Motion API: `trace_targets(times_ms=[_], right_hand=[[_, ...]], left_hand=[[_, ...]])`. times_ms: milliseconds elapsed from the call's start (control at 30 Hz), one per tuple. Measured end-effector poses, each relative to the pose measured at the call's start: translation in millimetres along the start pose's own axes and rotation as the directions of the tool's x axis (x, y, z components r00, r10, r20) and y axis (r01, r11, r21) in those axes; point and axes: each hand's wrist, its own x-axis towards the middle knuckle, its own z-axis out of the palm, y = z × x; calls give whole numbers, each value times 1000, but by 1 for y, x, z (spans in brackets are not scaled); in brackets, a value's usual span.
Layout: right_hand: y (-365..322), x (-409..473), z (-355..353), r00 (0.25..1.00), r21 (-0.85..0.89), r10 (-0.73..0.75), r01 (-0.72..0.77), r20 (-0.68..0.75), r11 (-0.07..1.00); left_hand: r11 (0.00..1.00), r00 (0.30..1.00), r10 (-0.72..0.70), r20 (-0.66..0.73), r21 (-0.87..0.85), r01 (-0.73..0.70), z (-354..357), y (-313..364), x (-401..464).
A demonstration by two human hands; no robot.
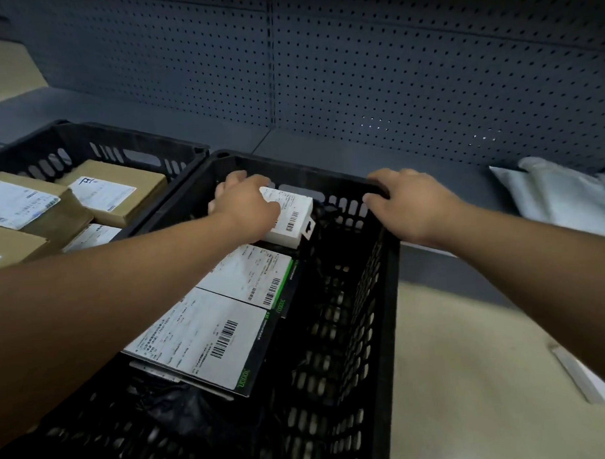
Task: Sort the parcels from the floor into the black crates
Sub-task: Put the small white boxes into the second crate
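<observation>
A black slatted crate (389, 295) stands in front of me. My left hand (245, 205) reaches into its far end and grips a small white parcel (292, 217) with a barcode label. Below it in the crate lie two flat black parcels with white shipping labels (248, 276), (202, 336), and a dark bag (184, 408) sits near the bottom. My right hand (406, 201) rests on the crate's far right corner, fingers curled over the rim. A second black crate (119, 139) on the left holds several brown cardboard parcels (121, 191) with labels.
A dark perforated shelf back (391, 71) rises behind the crates. On the shelf base at the right lie grey plastic mailer bags (560, 193). A flat pale item (587, 377) lies on the beige floor at the lower right.
</observation>
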Motion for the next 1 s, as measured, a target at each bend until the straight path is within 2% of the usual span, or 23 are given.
trace_targets(times_ms=[133, 200, 367, 500, 667, 800, 1000], right_hand=[[29, -15, -4, 997, 10, 37, -37, -73, 999], [46, -23, -5, 992, 23, 60, -58, -110, 998], [91, -54, -9, 977, 24, 82, -79, -199, 997], [129, -72, -17, 973, -40, 94, -105, -211, 994], [173, -89, -28, 956, -29, 197, -208, -216, 978], [206, -99, -28, 918, 30, 350, -351, -184, 936], [279, -124, -21, 814, 51, 564, -563, -140, 825]], left_hand=[[991, 991, 131, -28, -2, -131, 8, 27, -14], [980, 982, 191, -7, -56, -191, 13, 47, -21], [955, 960, 280, 16, -102, -277, 26, 95, -43], [939, 939, 340, 54, -81, -335, 38, 130, -65], [920, 910, 390, 138, -35, -389, 59, 171, -84], [944, 932, 330, 148, -58, -325, 74, 205, -82], [932, 953, 171, 248, -355, -75, 130, 271, -101]])
